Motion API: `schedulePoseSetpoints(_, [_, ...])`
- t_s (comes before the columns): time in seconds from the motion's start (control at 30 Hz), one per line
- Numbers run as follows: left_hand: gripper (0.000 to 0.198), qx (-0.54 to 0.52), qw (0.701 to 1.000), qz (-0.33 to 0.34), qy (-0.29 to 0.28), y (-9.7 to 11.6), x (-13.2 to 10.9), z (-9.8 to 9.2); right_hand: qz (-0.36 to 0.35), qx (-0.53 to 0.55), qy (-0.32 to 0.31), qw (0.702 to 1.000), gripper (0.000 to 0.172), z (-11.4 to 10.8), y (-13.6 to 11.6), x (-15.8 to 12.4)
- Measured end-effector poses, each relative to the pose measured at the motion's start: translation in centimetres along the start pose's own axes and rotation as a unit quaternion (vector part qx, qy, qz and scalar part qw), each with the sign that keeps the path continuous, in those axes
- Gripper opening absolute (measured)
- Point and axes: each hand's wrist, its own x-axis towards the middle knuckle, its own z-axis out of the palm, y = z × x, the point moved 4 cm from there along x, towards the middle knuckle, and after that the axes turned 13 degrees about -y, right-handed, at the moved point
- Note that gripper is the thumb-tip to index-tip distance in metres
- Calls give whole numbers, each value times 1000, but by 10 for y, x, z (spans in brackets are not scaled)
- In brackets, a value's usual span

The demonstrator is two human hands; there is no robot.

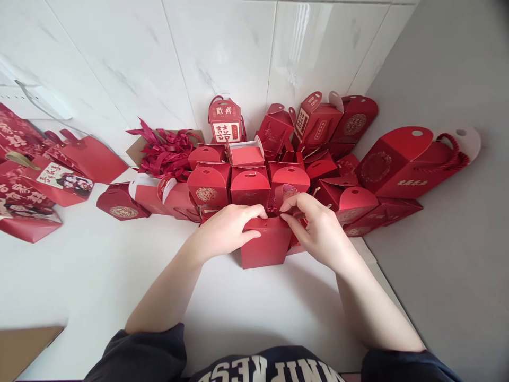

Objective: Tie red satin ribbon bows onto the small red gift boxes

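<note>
Left hand [228,229] grips the top edge of a red box [265,249], thumb on the front face, forefinger behind. Right hand [314,228] has thumb and forefinger drawn together at the right end of that edge; what they pinch, if anything, cannot be told. The box lies between the hands, below the fingertips, front face toward the person. Both hands are at its top, neither clearly nearer. That face looks roughly square; no long axis can be determined. Bare white tabletop [238,307] lies on the near side. Directly behind, packed red boxes [209,187] limit room beyond. Farther back, left, sits a carton of ribbon [165,154]; then the tiled wall [222,48].
</note>
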Motion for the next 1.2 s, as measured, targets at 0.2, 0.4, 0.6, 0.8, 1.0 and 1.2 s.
schedulePoseSetpoints(0.2, [25, 1, 1000, 1, 5, -4, 4, 1, -32, -15, 8, 999, 16, 11, 10, 9])
schedulePoseSetpoints(0.4, [28, -5, 999, 24, 23, -3, 7, 3, -31, -22, 30, 999, 18, 22, 16, 13])
schedulePoseSetpoints(0.6, [20, -4, 999, 38, 13, -8, 8, 3, -38, 21, 18, 999, 21, 35, 19, 18])
schedulePoseSetpoints(0.8, [23, -10, 1000, -11, -2, -12, 9, 2, -29, 122, 21, 992, 36, 21, 22, 17])
schedulePoseSetpoints(1.0, [29, 9, 997, -46, 54, -14, 15, -5, -40, 206, -51, 976, 37, 17, 19, 15])
schedulePoseSetpoints(1.2, [26, 1, 989, -30, 147, -3, 4, -9, -162, 49, 39, 985, 20, 17, 4, 12])
